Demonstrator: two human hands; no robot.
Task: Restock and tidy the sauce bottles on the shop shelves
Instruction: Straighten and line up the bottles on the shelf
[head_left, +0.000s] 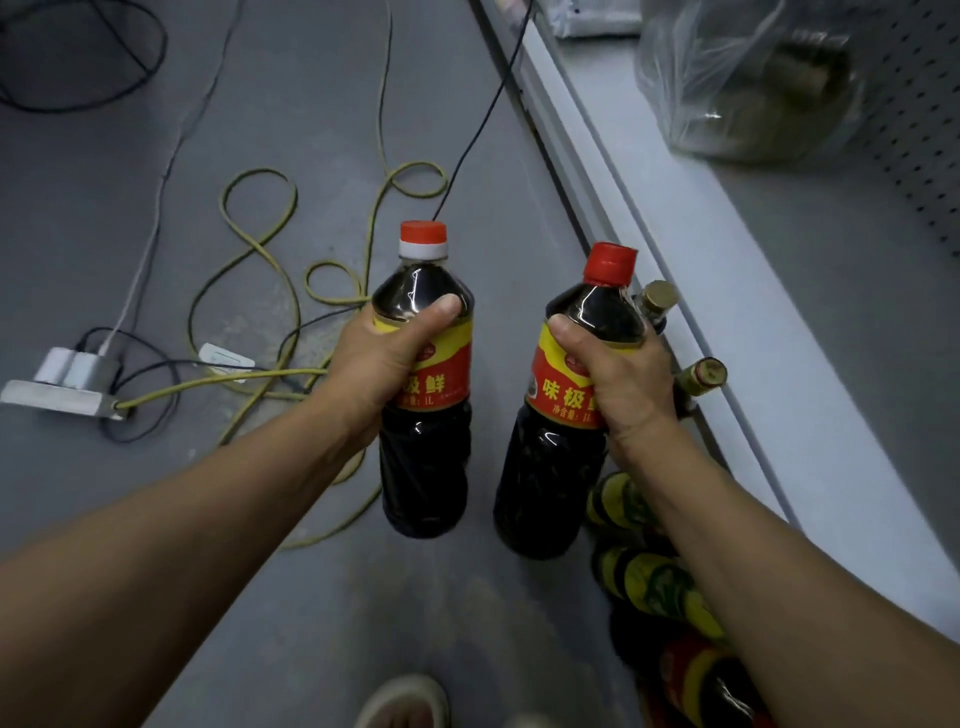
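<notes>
— Shelf (810, 332) first, please: what's on it?

— A pale shelf along the right side. One clear plastic bag (748, 83) sits on it with something greenish and brown inside; I cannot tell what. A grey packet (597, 18) lies at its far end, mostly cut off.

— And the sauce?

— Two large bottles, both full of dark sauce, both with red caps and red and yellow labels. The left hand (379, 364) is wrapped round the left bottle (423, 457) at its label, thumb across the shoulder. The right hand (623, 379) grips the right bottle (550, 467) the same way. Both are upright, held above the grey floor (311, 623) just beside the shelf, near each other but apart.

— Any more stock?

— Smaller bottles on the floor against the shelf base. Two narrow necks with gold caps (701, 371) show behind the right hand, and yellow and green labelled ones (649, 577) lie under the right forearm. Those overlap, so no firm count.

— Smaller things?

— One power strip (62, 395) on the floor at left, and a yellow cable (260, 249) looping beside it.
</notes>
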